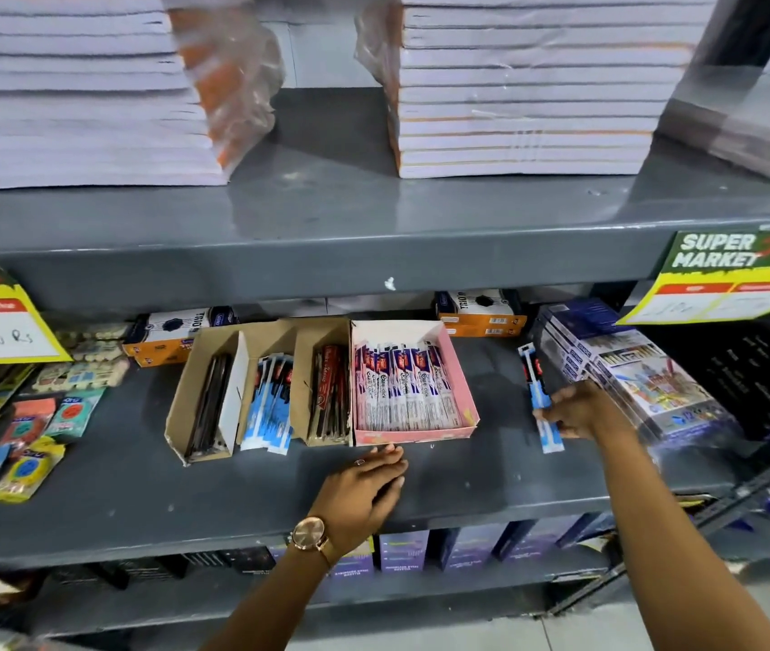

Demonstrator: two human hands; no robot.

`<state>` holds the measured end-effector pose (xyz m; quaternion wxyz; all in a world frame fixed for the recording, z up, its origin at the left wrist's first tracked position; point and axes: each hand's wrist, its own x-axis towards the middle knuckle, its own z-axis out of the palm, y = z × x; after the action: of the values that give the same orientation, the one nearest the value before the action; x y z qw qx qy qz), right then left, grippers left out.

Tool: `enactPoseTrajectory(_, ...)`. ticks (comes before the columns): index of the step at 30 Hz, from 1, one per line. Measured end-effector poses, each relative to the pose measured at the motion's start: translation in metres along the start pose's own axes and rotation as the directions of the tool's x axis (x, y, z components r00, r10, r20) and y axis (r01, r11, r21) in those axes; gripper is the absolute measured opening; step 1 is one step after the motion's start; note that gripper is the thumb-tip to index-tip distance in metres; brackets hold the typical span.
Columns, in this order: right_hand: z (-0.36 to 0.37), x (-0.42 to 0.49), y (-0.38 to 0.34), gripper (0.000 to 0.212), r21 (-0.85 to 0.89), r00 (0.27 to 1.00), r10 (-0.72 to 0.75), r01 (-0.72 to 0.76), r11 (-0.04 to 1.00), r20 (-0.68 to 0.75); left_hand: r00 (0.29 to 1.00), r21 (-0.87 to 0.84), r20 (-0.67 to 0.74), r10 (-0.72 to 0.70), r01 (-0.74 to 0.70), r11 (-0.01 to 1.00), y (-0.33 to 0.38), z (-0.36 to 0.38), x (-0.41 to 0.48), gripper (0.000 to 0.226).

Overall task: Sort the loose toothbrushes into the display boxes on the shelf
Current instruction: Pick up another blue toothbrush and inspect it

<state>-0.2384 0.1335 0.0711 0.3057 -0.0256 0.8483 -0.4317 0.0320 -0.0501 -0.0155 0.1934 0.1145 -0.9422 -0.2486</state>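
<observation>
On the grey shelf (232,486) stand a pink display box (460,368) full of white-and-purple packed toothbrushes and a brown cardboard box (185,397) with compartments holding dark, blue and red packs. Blue packed toothbrushes (270,406) stick out of its middle compartment. To the right lies a loose blue toothbrush pack (531,373). My right hand (582,411) grips its lower part. My left hand (366,491) rests flat on the shelf, fingertips touching the pink box's front edge, holding nothing.
Boxed stationery sets (632,373) are stacked right of my right hand. Small blister packs (21,444) lie at the left. Orange-and-black boxes (481,312) sit behind the display boxes. Notebook stacks (524,86) fill the shelf above. Price tags hang from its edge.
</observation>
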Motion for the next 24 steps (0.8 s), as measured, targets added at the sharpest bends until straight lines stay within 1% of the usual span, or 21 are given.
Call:
enactPoseTrajectory(2, 0.007, -0.020, 0.001, 0.026, 0.147, 0.996, -0.071, 0.064, 0.987, 0.049, 0.998, -0.132, 0.019, -0.062, 0.064, 0.989, 0.002, -0.003, 0.000, 0.041)
enactPoseTrajectory(4, 0.016, -0.048, -0.002, 0.018, 0.199, 0.982, -0.150, 0.126, 0.972, 0.110, 0.994, -0.279, -0.003, -0.109, 0.104, 0.955, 0.011, -0.010, 0.002, 0.032)
enactPoseTrajectory(6, 0.026, -0.077, -0.006, 0.013, 0.236, 0.964, -0.185, 0.137, 0.962, 0.191, 0.984, -0.444, -0.028, -0.174, 0.144, 0.885, 0.026, -0.017, 0.007, 0.021)
enactPoseTrajectory(7, 0.032, -0.090, -0.008, 0.013, 0.255, 0.952, -0.197, 0.134, 0.957, 0.236, 0.973, -0.551, -0.023, -0.228, 0.178, 0.816, 0.034, -0.023, 0.011, 0.019)
enactPoseTrajectory(8, 0.037, -0.101, -0.008, 0.013, 0.259, 0.938, -0.206, 0.133, 0.957, 0.279, 0.953, -0.668, 0.005, -0.302, 0.228, 0.709, 0.044, -0.029, 0.015, 0.021)
enactPoseTrajectory(9, 0.043, -0.110, -0.008, 0.013, 0.238, 0.924, -0.204, 0.129, 0.963, 0.325, 0.919, -0.773, 0.060, -0.390, 0.290, 0.564, 0.051, -0.035, 0.020, 0.025)
enactPoseTrajectory(10, 0.050, -0.119, -0.006, 0.015, 0.205, 0.912, -0.190, 0.121, 0.971, 0.363, 0.875, -0.839, 0.138, -0.465, 0.352, 0.414, 0.057, -0.041, 0.025, 0.029)
enactPoseTrajectory(11, 0.056, -0.125, -0.005, 0.018, 0.178, 0.901, -0.173, 0.109, 0.978, 0.398, 0.825, -0.864, 0.217, -0.522, 0.411, 0.290, 0.060, -0.045, 0.029, 0.033)
enactPoseTrajectory(12, 0.063, -0.131, -0.003, 0.019, 0.158, 0.888, -0.154, 0.094, 0.983, 0.433, 0.774, -0.864, 0.288, -0.565, 0.464, 0.195, 0.060, -0.048, 0.033, 0.036)
enactPoseTrajectory(13, 0.071, -0.136, 0.000, 0.016, 0.145, 0.874, -0.138, 0.079, 0.986, 0.467, 0.727, -0.857, 0.348, -0.592, 0.503, 0.114, 0.060, -0.051, 0.035, 0.039)
enactPoseTrajectory(14, 0.078, -0.139, 0.003, 0.012, 0.128, 0.860, -0.122, 0.067, 0.989, 0.496, 0.694, -0.848, 0.391, -0.604, 0.527, 0.056, 0.058, -0.053, 0.036, 0.042)
enactPoseTrajectory(15, 0.085, -0.143, 0.006, 0.010, 0.109, 0.850, -0.109, 0.062, 0.992, 0.516, 0.685, -0.847, 0.414, -0.600, 0.531, 0.021, 0.057, -0.056, 0.036, 0.045)
enactPoseTrajectory(17, 0.095, -0.147, 0.009, 0.008, 0.077, 0.836, -0.094, 0.062, 0.995, 0.540, 0.695, -0.855, 0.419, -0.584, 0.518, 0.004, 0.054, -0.059, 0.033, 0.043)
enactPoseTrajectory(21, 0.109, -0.150, 0.008, 0.011, 0.028, 0.834, -0.078, 0.075, 0.997, 0.546, 0.693, -0.869, 0.393, -0.604, 0.495, 0.003, 0.046, -0.066, 0.022, 0.035)
enactPoseTrajectory(24, 0.120, -0.154, 0.005, 0.013, 0.024, 0.828, -0.094, 0.097, 0.995, 0.553, 0.710, -0.884, 0.353, -0.609, 0.467, 0.032, 0.036, -0.073, 0.015, 0.033)
